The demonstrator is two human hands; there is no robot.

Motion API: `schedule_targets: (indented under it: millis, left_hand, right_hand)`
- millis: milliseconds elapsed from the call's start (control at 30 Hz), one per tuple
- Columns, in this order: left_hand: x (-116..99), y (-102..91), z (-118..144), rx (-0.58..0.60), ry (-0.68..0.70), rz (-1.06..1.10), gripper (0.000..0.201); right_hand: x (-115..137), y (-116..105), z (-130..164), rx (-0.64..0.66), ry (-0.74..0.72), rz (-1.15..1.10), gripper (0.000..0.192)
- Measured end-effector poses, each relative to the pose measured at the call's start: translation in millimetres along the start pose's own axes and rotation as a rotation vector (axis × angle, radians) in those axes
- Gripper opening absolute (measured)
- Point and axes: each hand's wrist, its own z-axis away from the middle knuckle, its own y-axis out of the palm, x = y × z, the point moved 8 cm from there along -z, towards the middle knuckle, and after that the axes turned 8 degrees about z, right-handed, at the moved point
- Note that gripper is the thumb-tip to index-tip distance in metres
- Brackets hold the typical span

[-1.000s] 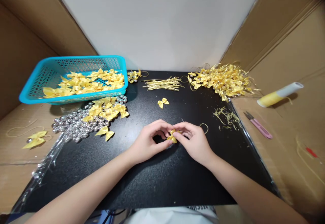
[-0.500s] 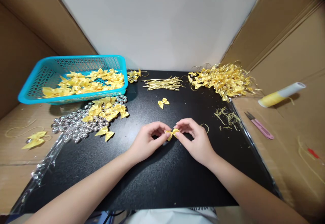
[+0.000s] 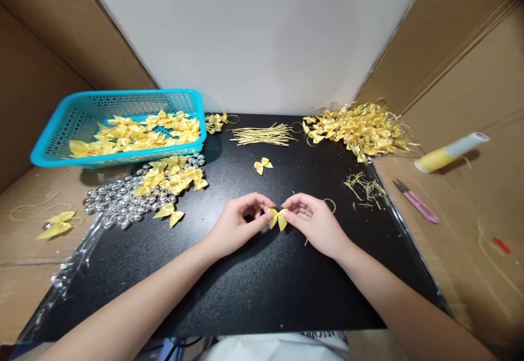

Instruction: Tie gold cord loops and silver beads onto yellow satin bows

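Note:
Between my two hands is a yellow ribbon bow (image 3: 278,220), its tails pointing toward me. My left hand (image 3: 239,224) pinches the bow's left loop between thumb and fingertips. On the other side, my right hand (image 3: 317,223) pinches the right loop, its remaining fingers curled. A thin, pale pointed tip rises above the right fingers; I cannot make out what it belongs to. Gold cord (image 3: 331,203) loops out behind the right hand, and a short end shows below it. Another yellow bow (image 3: 263,165) lies flat on the black table beyond my hands.
A turquoise basket (image 3: 45,156) of yellow bows stands at the left, with silver beads (image 3: 123,202) and loose bows before it. Cut gold cords (image 3: 262,134) lie at the back. Finished-looking bows (image 3: 364,129) are heaped back right, near cord scraps (image 3: 366,189), pink snips (image 3: 420,205) and a ribbon-wrapped tube (image 3: 450,153).
The bow has turned in my fingers, so its tails now show more fully toward me. A thin tip and a cord end have come into sight by my right hand.

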Motion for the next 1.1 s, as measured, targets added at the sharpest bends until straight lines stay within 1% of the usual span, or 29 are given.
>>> schedule_targets:
  millis: [100,200,267,367,433,533,600,733,867,933,1100]
  left_hand:
    - [-7,0.7,0,0.019,0.067,-0.104,0.016]
    - [-18,3.5,2,0.051,0.177,-0.269,0.006]
    - [-22,6.2,3,0.082,0.229,-0.341,0.008]
    - [-24,8.6,5,0.117,0.278,-0.445,0.009]
    - [-23,9.9,6,0.136,0.311,-0.556,0.009]
    - [-21,11.9,6,0.165,0.344,-0.725,0.012]
    - [-19,13.9,6,0.189,0.351,-0.792,0.014]
    - [-16,19.4,6,0.254,0.331,-0.796,0.014]
    - [-15,21.9,6,0.293,0.317,-0.762,0.017]
    - [-15,21.8,6,0.297,0.322,-0.766,0.018]
    - [-13,22.0,7,0.309,0.333,-0.79,0.018]
  right_hand:
    - [-1,-1,0,0.002,0.018,-0.018,0.015]
    - [2,0,1,0.01,-0.005,0.018,0.012]
    - [5,2,2,0.019,-0.031,0.06,0.01]
    - [9,4,4,0.031,-0.078,0.148,0.005]
    - [11,5,4,0.03,-0.111,0.217,0.004]
    - [16,6,6,0.029,-0.16,0.299,0.007]
    - [19,7,6,0.033,-0.2,0.346,0.009]
    - [29,10,10,0.051,-0.321,0.486,0.012]
    - [34,19,16,0.133,-0.445,0.657,0.012]
    - [33,21,17,0.144,-0.463,0.736,0.011]
    - [35,19,18,0.11,-0.494,0.851,0.01]
